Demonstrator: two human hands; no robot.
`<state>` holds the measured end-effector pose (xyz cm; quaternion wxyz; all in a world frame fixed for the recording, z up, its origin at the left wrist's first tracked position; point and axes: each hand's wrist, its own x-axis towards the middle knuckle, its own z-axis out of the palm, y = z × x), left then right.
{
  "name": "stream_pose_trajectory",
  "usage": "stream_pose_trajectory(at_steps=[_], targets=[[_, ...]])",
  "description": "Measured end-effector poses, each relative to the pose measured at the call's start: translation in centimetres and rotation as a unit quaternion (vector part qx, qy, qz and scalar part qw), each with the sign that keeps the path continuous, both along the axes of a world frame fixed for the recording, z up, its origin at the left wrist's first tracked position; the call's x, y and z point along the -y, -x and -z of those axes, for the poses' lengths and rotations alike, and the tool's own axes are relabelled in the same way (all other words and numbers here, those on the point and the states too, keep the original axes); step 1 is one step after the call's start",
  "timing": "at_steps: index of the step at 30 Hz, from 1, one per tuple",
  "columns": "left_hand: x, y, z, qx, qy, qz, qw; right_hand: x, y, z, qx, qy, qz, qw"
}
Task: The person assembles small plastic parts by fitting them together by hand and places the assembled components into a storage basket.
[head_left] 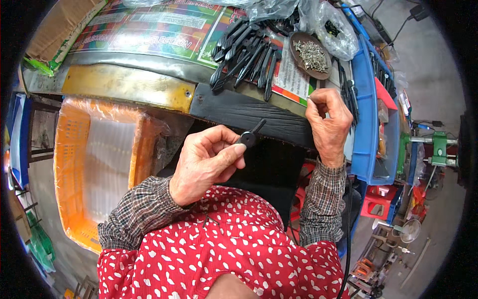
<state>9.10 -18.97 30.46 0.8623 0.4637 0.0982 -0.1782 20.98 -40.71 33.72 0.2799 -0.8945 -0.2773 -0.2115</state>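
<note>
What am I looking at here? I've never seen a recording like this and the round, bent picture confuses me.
There is no machine here: a person films their own work with a wide-angle camera worn on the head, looking down, so straight edges curve near the rim. The two forearms in checked sleeves come up from below. The left hand pinches a small black plastic piece with a thin stem. The right hand is closed in a pinch grip; whatever it holds is too small to tell. On the workbench lie a pile of black plastic handles, a brown dish of small metal screws and clear plastic bags. An orange crate lined with plastic stands at the left.
</note>
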Motion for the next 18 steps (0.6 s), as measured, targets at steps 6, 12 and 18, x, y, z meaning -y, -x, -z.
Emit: stream_pose_trajectory(at_steps=[6,12,18], targets=[[0.3,0.0,0.2,-0.008,0.012,-0.008,1.0,-0.7,2.0,-0.3,-0.053,-0.07,-0.013,0.996],[0.5,0.3,0.3,-0.006,0.019,-0.007,1.0,-1.7,4.8,-0.4,-0.086,-0.114,-0.052,0.988],[1.0,0.5,-0.5,-0.005,-0.006,-0.016,1.0,-2.6,7.3,0.4,-0.088,-0.149,-0.088,0.981]])
